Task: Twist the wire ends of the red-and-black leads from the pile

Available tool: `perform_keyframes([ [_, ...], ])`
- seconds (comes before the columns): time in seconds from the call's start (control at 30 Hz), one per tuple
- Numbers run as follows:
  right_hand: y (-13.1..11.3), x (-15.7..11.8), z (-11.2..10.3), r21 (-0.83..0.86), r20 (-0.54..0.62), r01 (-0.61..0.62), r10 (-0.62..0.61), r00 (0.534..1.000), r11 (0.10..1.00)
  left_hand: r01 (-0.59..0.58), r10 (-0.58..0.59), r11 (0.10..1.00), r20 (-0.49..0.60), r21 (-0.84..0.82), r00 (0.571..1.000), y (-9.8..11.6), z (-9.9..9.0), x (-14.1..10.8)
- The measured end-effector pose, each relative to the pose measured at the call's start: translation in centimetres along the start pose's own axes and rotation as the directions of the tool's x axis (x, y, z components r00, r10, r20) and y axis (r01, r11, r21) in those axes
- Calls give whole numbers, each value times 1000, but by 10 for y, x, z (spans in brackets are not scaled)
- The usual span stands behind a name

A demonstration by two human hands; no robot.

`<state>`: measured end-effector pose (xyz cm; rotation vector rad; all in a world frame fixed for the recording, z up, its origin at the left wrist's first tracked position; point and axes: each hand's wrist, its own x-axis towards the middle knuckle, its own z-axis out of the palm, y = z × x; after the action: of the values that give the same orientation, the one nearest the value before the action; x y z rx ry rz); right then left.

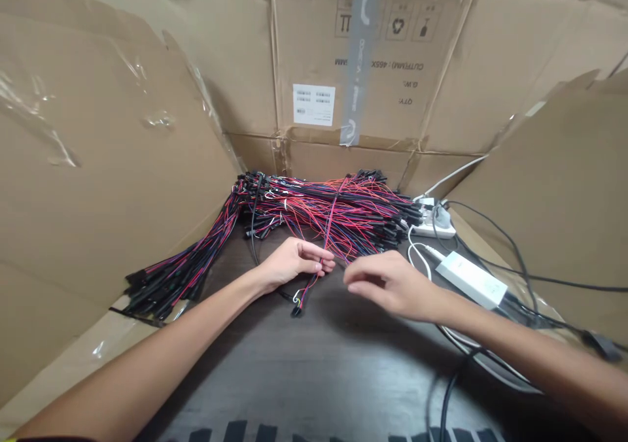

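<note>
now, two bare hands work over the dark table [294, 376], wires between them.

the left hand [294, 265] has its fingers closed on a thin wire bundle [312, 286], which runs from the big wire pile [318, 200] down to a small black connector [296, 312] (a white loop [296, 296] sits just by it). over on the right, the right hand [385, 284] is curled beside the bundle, thumb and forefinger near each other; whether they pinch a wire, i cannot tell. behind, the pile lies along the cardboard wall [250, 56], and a second bunch [181, 272] fans out at left. a white box [471, 278] and power strip [434, 223] sit at right, cables around them.
</note>
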<state>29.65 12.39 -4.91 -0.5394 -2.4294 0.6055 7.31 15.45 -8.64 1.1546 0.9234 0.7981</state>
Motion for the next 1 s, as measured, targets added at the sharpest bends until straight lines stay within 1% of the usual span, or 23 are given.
perform_keyframes([
  [0.1, 23, 17, 2, 94, 33, -66, 64, 997, 993, 8, -8, 1000, 19, 11, 1000, 3, 1, -2],
  [0.2, 32, 24, 7, 130, 14, -34, 32, 999, 991, 9, -11, 999, 43, 47, 999, 3, 0, -3],
  [0.3, 37, 22, 19, 117, -67, 14, -6, 998, 993, -2, -4, 997, 78, 82, 997, 1, -2, -2],
  [0.4, 45, 15, 36, 130, -181, 18, 6, 983, 991, 0, -9, 995, 99, 95, 995, -2, -3, -2],
  [0.47, 51, 10, 44, 126, -234, 24, 6, 972, 992, 5, -14, 996, 104, 90, 994, -2, -4, -2],
  [0.53, 54, 7, 48, 120, -255, 30, 1, 967, 992, 10, -19, 996, 104, 88, 994, -1, -4, -2],
  [0.6, 55, 6, 48, 149, -258, -11, 49, 965, 989, 6, -18, 994, 109, 109, 994, -1, -4, -2],
  [0.67, 55, 6, 47, 191, -240, -71, 117, 964, 979, -3, -15, 989, 120, 151, 993, 0, -4, -2],
  [0.7, 55, 6, 46, 202, -227, -82, 129, 965, 976, -9, -13, 986, 125, 169, 992, 0, -4, -2],
  [0.83, 57, 7, 45, 204, -206, -51, 94, 974, 978, -16, -11, 976, 121, 219, 993, 0, -3, -2],
  [1.0, 57, 6, 44, 275, -177, -76, 128, 976, 959, 3, -36, 954, 103, 301, 994, 1, -4, -3],
])
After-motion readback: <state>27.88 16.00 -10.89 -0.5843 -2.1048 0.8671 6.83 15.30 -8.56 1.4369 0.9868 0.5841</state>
